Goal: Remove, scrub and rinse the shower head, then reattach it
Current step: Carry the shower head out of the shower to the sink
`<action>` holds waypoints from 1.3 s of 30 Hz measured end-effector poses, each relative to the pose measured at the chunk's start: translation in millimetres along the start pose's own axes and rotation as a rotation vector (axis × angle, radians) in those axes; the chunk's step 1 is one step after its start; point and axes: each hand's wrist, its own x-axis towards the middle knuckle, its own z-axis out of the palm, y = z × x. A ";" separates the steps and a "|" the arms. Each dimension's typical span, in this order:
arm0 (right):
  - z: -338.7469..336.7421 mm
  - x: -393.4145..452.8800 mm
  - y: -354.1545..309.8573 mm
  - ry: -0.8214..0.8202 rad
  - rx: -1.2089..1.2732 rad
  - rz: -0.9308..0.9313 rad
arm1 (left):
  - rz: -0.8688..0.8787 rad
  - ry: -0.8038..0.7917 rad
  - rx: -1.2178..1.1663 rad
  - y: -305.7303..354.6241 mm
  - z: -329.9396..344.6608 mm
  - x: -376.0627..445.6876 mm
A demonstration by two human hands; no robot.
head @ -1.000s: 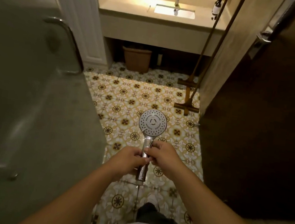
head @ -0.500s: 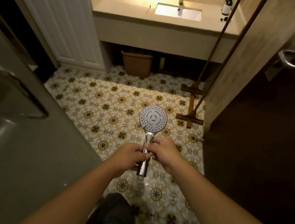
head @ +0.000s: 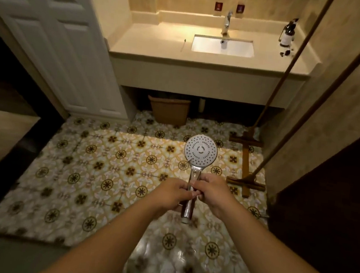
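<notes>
I have both hands, left hand [head: 173, 194] and right hand [head: 214, 194], clenched on the detached shower head [head: 200, 152], nozzle face at 12 o'clock above the floor; rigid, likely slick chrome, best gripped mid-handle.
</notes>
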 end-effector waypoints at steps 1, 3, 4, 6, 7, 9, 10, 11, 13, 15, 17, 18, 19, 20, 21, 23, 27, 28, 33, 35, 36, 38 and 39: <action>0.8 14.6 -11.6 0.010 0.011 -0.006 | -0.001 -0.009 -0.008 10.8 -9.3 14.0; 0.0 43.5 -32.2 0.026 0.026 -0.008 | 0.008 -0.030 -0.035 31.1 -24.6 40.3; -1.5 58.6 -41.4 0.027 0.032 -0.007 | 0.013 -0.041 -0.044 40.0 -31.6 53.9; -4.1 88.3 -57.4 0.015 0.039 -0.002 | 0.019 -0.057 -0.057 55.5 -44.9 80.8; -5.6 104.4 -64.8 0.010 0.039 0.001 | 0.016 -0.062 -0.064 63.0 -50.9 95.3; -9.7 137.8 -79.1 0.001 0.032 0.006 | 0.012 -0.055 -0.086 76.6 -62.1 125.9; -12.5 155.2 -86.9 -0.005 0.031 0.009 | 0.012 -0.048 -0.098 84.1 -67.7 141.8; -15.7 172.9 -95.2 -0.013 0.031 0.010 | 0.011 -0.043 -0.104 92.4 -72.6 157.7; -23.3 208.9 -113.0 -0.035 0.018 0.005 | 0.022 -0.041 -0.107 110.7 -80.9 188.6; -31.3 242.0 -133.4 -0.063 -0.006 0.007 | 0.023 -0.027 -0.110 130.2 -89.1 218.6; -38.9 269.4 -154.2 -0.089 -0.031 0.015 | 0.011 -0.018 -0.086 150.5 -97.1 246.2; -42.9 281.8 -164.4 -0.103 -0.038 0.019 | 0.007 -0.019 -0.080 159.8 -101.3 259.4; -46.5 294.4 -175.5 -0.114 -0.046 0.023 | 0.001 -0.017 -0.083 168.7 -106.3 272.2; -49.5 307.1 -186.3 -0.120 -0.060 0.022 | -0.003 -0.007 -0.092 177.4 -111.0 284.1; -51.4 319.6 -197.1 -0.123 -0.076 0.020 | -0.002 0.008 -0.102 186.1 -115.1 295.3; -52.3 344.3 -215.3 -0.124 -0.087 0.022 | 0.006 0.044 -0.113 202.1 -124.7 316.2; -47.6 391.3 -246.0 -0.146 -0.088 0.003 | 0.017 0.075 -0.125 226.8 -149.4 353.9; -46.3 403.8 -252.8 -0.153 -0.096 -0.007 | 0.019 0.083 -0.119 232.9 -157.4 363.0; -30.1 473.2 -286.9 -0.174 -0.107 -0.026 | 0.047 0.073 -0.097 263.9 -206.2 415.9; -19.2 505.1 -303.7 -0.166 -0.118 -0.041 | 0.050 0.074 -0.075 278.7 -232.5 442.1; -13.1 521.6 -312.0 -0.155 -0.136 -0.056 | 0.054 0.078 -0.063 286.0 -245.8 455.2; -0.4 553.1 -329.0 -0.125 -0.174 -0.078 | 0.057 0.081 -0.048 299.6 -272.2 480.4; 6.2 567.6 -337.6 -0.112 -0.177 -0.082 | 0.052 0.078 -0.044 306.6 -285.1 491.9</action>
